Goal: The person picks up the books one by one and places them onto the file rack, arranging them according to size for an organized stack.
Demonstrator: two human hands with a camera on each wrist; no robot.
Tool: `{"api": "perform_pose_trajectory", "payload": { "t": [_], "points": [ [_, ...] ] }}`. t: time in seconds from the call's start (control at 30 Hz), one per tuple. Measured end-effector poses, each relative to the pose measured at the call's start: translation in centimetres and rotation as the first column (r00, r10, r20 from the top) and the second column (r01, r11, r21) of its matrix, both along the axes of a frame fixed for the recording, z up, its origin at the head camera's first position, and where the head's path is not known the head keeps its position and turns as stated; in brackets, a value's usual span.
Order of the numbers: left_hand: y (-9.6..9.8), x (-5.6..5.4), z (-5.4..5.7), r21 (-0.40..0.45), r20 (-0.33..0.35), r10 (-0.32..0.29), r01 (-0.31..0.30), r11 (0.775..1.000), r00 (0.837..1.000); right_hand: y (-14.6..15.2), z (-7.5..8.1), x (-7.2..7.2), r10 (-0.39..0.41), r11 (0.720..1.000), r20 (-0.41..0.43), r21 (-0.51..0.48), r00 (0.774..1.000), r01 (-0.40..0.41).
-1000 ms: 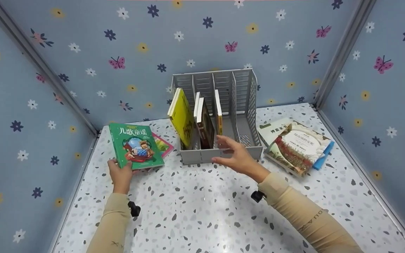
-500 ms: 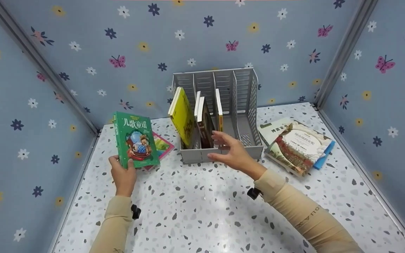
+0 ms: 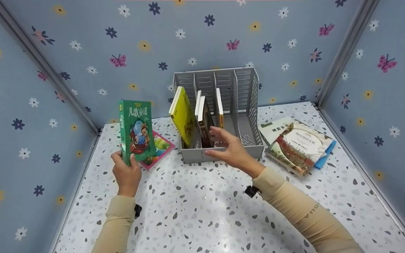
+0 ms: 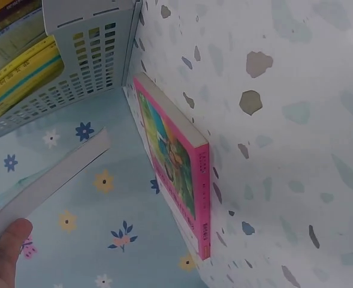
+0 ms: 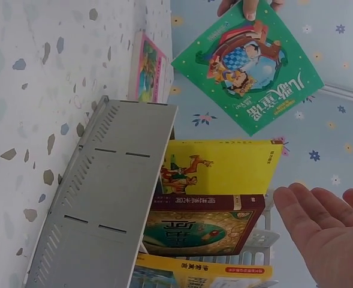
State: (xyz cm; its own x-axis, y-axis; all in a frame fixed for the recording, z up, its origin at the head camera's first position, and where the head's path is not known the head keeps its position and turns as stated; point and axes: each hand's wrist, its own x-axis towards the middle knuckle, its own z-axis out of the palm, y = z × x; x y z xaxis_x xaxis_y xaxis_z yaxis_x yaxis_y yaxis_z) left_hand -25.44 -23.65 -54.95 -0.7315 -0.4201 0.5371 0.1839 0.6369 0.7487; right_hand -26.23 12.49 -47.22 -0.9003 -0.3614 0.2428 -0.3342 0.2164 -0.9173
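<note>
My left hand (image 3: pixel 127 175) grips the lower spine edge of a green children's book (image 3: pixel 137 130), its thumb on the front cover. The book is held upright above a pink-edged book (image 3: pixel 160 151) that lies flat on the table. My right hand (image 3: pixel 232 149) is at the front of a grey file rack (image 3: pixel 223 154), fingers spread and holding nothing. Beside its fingertips stands a dark brown book (image 3: pixel 205 126). A yellow book (image 3: pixel 182 117) leans in the leftmost slot, and a thin white-edged book (image 3: pixel 219 107) stands in the third. In the right wrist view, the right palm (image 5: pixel 326 240) faces the books.
To the rack's right lies a loose stack with a floral-cover book (image 3: pixel 297 146), a pale green book (image 3: pixel 272 128) and a blue one (image 3: pixel 325 156). Blue flowered walls (image 3: pixel 206 35) close in the speckled table (image 3: pixel 202 211) at the back and both sides.
My left hand has raised the green book and tilted it from lying back to upright, uncovering more of the pink-edged book. The right hand has shifted slightly left along the rack's front.
</note>
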Motion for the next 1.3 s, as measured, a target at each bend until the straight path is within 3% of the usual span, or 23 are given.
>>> {"api": "perform_pose_trajectory", "payload": {
  "t": [0.23, 0.53, 0.83, 1.3],
  "points": [
    [1.4, 0.6, 0.5, -0.098, -0.106, -0.013, 0.002, 0.995, 0.994, -0.1, 0.5, 0.3, 0.013, 1.0, 0.014, -0.022, 1.0, -0.013],
    [2.7, 0.9, 1.3, -0.242, -0.252, -0.096, 0.034, 0.97, 0.963, -0.5, 1.1, 0.7, 0.044, 0.997, 0.018, -0.065, 0.999, -0.043],
    [3.7, 0.7, 1.8, -0.491, -0.392, -0.218, -0.002, 0.871, 0.894, -1.1, 1.8, 0.8, 0.059, 0.993, 0.019, -0.101, 0.998, -0.057],
    [6.3, 0.3, 3.2, -0.64, -0.516, -0.398, -0.033, 0.768, 0.759, -2.1, 2.8, 1.1, 0.097, 0.965, 0.088, -0.253, 0.991, -0.072]
  ]
}}
